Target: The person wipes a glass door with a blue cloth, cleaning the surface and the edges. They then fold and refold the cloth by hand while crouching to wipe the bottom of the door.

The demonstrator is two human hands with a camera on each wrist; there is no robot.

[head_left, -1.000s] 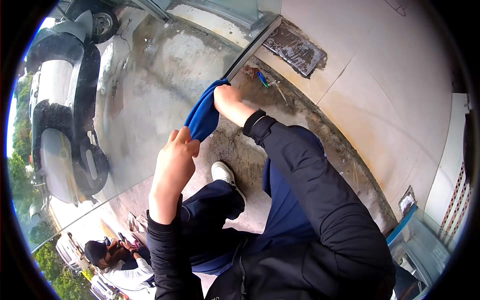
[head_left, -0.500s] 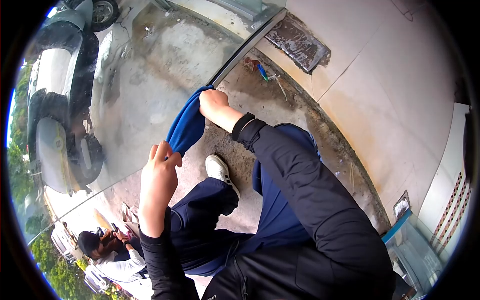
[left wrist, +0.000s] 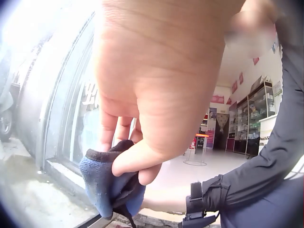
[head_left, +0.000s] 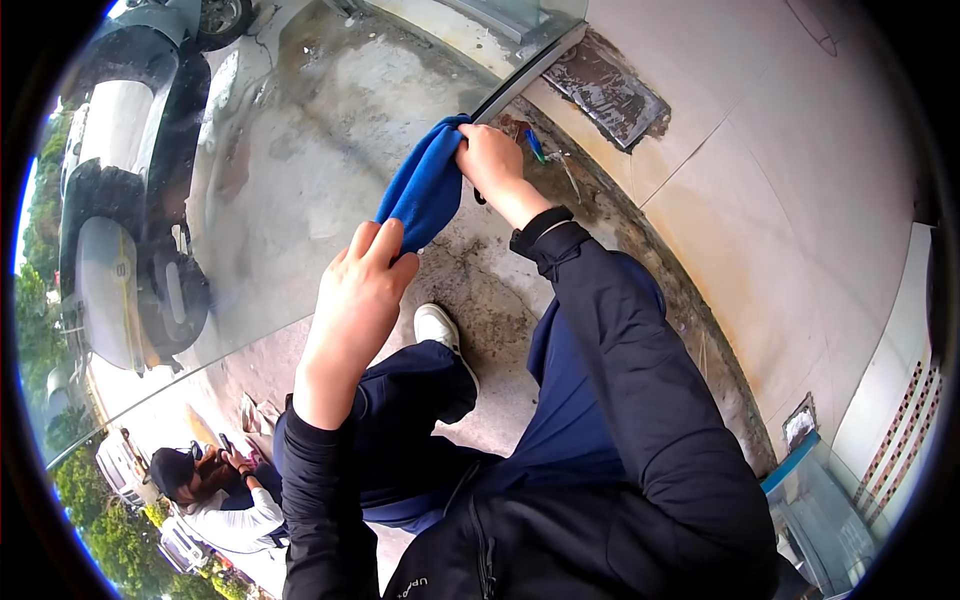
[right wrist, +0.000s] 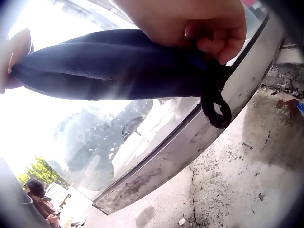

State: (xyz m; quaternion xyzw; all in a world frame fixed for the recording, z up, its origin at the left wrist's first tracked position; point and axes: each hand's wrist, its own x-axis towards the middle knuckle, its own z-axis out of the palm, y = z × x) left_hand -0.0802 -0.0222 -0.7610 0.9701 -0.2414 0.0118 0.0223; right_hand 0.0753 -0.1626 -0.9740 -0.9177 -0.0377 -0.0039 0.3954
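Note:
A blue cloth (head_left: 425, 185) is stretched between my two hands, over the glass pane in the head view. My left hand (head_left: 355, 290) pinches its near end between thumb and fingers. At the far end my right hand (head_left: 492, 165) grips the cloth close to the edge of the glass. The left wrist view shows the cloth's black trim (left wrist: 102, 156) beside the left thumb. A black loop (right wrist: 217, 111) hangs below the right hand in the right wrist view.
The glass pane (head_left: 290, 240) ends in a metal-edged frame (head_left: 530, 70). Behind it stands a scooter (head_left: 125, 220). A person in a cap (head_left: 230, 510) is at the lower left. A step with light tiles (head_left: 740, 190) lies to the right, and a glass case (head_left: 825, 520) at lower right.
Both hands and the cloth shifted left and nearer in the head view, then swung back right and farther away. The cloth stays held at both ends.

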